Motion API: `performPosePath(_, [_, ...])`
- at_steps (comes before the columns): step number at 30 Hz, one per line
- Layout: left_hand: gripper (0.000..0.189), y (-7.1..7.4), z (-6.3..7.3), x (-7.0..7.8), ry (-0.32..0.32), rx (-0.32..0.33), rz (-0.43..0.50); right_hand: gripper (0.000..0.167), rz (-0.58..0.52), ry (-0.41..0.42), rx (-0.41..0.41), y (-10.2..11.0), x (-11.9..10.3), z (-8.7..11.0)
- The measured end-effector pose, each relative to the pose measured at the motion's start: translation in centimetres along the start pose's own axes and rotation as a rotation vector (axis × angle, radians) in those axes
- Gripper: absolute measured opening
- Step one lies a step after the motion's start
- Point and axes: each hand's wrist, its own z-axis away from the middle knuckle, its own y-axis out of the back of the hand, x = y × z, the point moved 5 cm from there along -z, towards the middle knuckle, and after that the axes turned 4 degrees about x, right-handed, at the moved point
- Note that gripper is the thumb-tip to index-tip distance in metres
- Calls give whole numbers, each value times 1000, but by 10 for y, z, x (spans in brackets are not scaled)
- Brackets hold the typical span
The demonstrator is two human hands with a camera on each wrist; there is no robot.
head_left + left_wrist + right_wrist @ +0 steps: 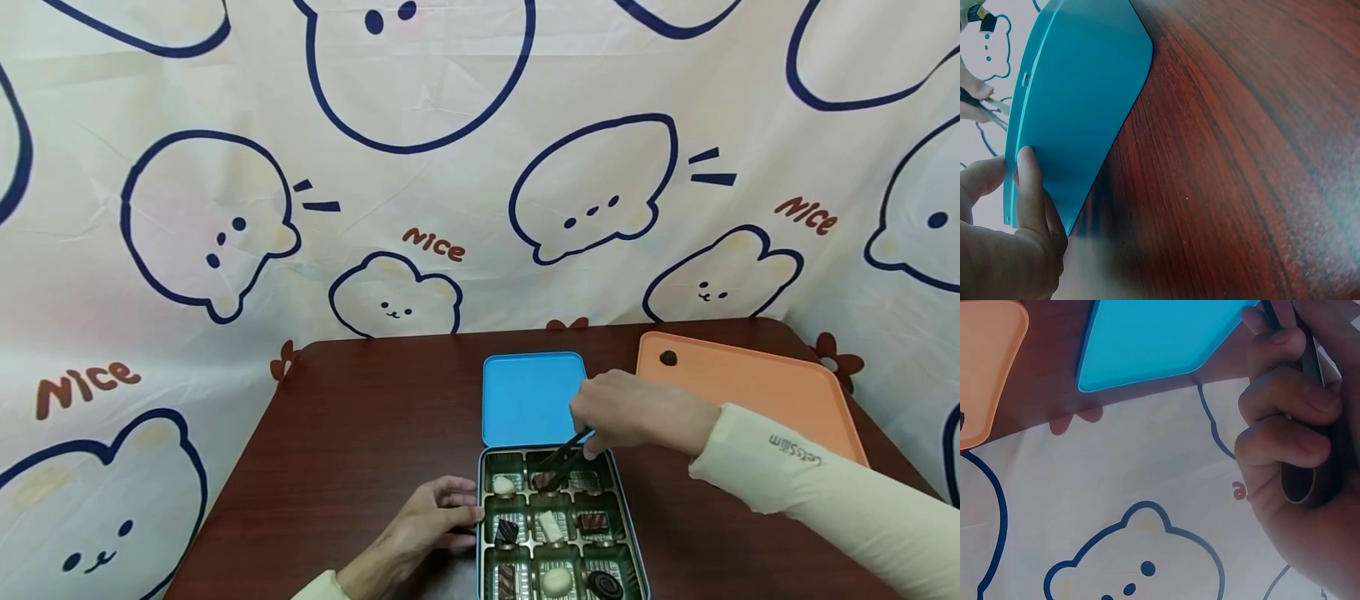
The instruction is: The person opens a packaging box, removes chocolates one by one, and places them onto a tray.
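A blue tin with a divided tray of assorted chocolates stands at the table's front. My left hand holds its left edge, thumb at the rim and fingers along the outer wall. My right hand grips dark tongs, fingers curled round the handles. Their tips reach into the top middle compartment, at a dark chocolate; whether they pinch it I cannot tell. Other compartments hold a white chocolate, a striped dark one and a round dark one.
The tin's blue lid lies just behind it. An orange tray at the back right carries one small dark chocolate. A patterned cloth hangs behind the brown table.
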Motion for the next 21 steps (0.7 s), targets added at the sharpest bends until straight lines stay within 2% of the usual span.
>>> performPosePath(6, [47, 0, 0, 0, 0, -4, -6, 28, 44, 25, -6, -6, -6, -3])
performPosePath(21, [46, 1, -1, -1, 1, 3, -2, 20, 214, 36, 47, -17, -14, -8])
